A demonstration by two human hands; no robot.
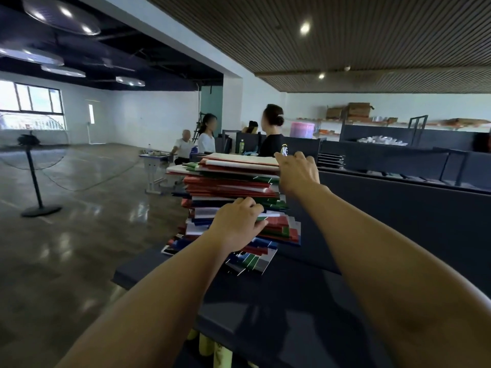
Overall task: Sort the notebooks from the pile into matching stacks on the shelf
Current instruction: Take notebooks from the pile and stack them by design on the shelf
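Head view: I see a tall, ragged pile of notebooks (231, 197) standing on the dark counter (292, 301), red, green, blue and white covers all mixed together. I judge the sorting barely begun: the pile is still high, and I can make out no matching stacks. The dark shelving (398, 166) beyond holds things too blurred for me to name.

My right hand (299, 173) reaches the top notebook (244, 158), its fingers (305, 158) curled over the near right edge, seemingly gripping it. My left hand (239, 221) presses the pile's side lower down, fingers bent against the edges, steadying it.

The notebooks lie flat, long axes running roughly left to right across my view, several skewed and jutting out near the bottom.
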